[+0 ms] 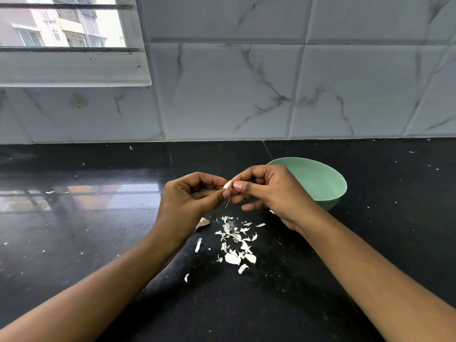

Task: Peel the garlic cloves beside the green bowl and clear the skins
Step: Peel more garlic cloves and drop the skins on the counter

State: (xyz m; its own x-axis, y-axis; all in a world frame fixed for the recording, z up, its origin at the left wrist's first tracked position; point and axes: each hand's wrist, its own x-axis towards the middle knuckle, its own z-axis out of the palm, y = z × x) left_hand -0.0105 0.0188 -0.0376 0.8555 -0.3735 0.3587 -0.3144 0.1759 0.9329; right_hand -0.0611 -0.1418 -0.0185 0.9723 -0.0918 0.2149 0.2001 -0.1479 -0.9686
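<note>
Clove (pixel 227 185) between left hand (pixel 190 197), right hand (pixel 267 191)

Glossy black counter (pixel 74 243) meets marbled wall tiles (pixel 222 95) beneath a window (pixel 64 23)

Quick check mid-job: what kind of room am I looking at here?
Most likely a home kitchen: polished black stone countertop, white marble-look wall tiles behind it, a pale green round bowl, and papery white garlic skins scattered below a small white garlic clove.
</note>
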